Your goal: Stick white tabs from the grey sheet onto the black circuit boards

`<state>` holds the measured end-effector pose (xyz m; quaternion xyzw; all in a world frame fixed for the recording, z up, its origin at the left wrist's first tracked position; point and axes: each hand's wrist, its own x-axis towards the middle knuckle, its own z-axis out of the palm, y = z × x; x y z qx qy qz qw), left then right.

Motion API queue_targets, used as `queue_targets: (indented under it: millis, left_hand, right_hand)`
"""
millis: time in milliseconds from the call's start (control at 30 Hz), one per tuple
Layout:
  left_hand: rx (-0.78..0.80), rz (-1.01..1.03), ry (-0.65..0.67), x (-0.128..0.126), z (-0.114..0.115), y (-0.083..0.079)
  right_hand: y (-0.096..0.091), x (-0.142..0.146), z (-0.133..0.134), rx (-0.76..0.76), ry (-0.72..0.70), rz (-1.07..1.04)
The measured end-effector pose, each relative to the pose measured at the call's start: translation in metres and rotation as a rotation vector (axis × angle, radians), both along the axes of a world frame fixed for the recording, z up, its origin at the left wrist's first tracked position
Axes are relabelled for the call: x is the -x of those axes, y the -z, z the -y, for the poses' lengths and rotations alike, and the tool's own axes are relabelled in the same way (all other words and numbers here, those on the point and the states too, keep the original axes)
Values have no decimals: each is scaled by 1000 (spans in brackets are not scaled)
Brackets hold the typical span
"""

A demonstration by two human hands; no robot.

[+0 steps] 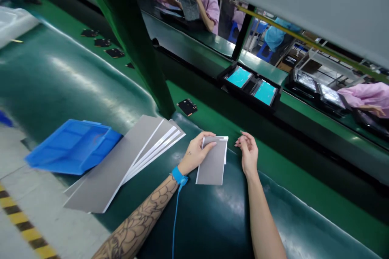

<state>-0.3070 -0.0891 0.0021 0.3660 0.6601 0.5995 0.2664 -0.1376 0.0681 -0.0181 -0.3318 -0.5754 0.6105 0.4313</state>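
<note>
My left hand [197, 150] grips a small grey sheet [212, 164] by its upper left corner, thumb on top, just above the dark green bench mat [212, 222]. A blue wrist strap [178, 176] with a blue cord circles that wrist. My right hand [248, 149] hovers right of the sheet's top edge, fingers loosely curled and pinched, apart from the sheet; whether anything is in them I cannot make out. A fanned stack of long grey sheets [121, 166] lies to the left of my left hand.
A blue plastic bin [71, 145] sits at the left by the stack. A green post [133, 36] rises behind it. Small black parts [187, 106] lie on the green conveyor. Black trays with cyan panels [252, 85] sit beyond. People in pink sleeves work across the line.
</note>
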Motion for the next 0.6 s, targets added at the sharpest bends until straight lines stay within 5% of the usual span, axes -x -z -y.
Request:
queue_targets:
  millis: [233, 400, 600]
  left_hand:
    - [-35, 216, 200, 22, 12, -3]
    - [-84, 570, 447, 37, 23, -8]
    - [-127, 644, 503, 37, 22, -5]
  right_hand:
    - [-1, 28, -15, -118, 55, 54]
    - [0, 104, -31, -386, -177, 228]
    - [-3, 190, -27, -676, -381, 497]
